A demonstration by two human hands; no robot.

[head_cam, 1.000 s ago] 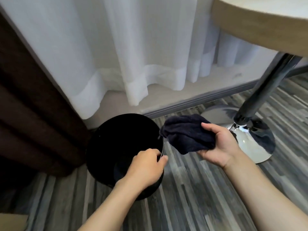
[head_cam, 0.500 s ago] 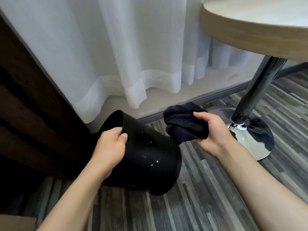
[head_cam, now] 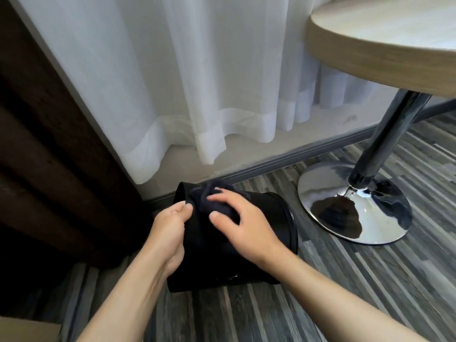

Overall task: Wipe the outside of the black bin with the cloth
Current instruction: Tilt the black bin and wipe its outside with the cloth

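Observation:
The black bin [head_cam: 269, 218] lies tipped on its side on the wood floor, its open mouth turned left and its base toward the table foot. My left hand [head_cam: 170, 225] grips the bin's rim at the left. My right hand [head_cam: 244, 223] presses the dark navy cloth [head_cam: 209, 196] flat against the bin's upper outer wall, fingers spread over it. Most of the cloth is bunched under and just beyond my fingers.
A white sheer curtain [head_cam: 197, 82] hangs behind the bin over a pale ledge. A dark brown curtain [head_cam: 49, 149] stands at the left. A round wooden table [head_cam: 385, 45] on a chrome pole and chrome foot [head_cam: 355, 203] stands close on the right.
The bin went from upright to lying on its side. My right hand brought the cloth down from the air onto the bin's outer wall. My left hand shifted along the rim.

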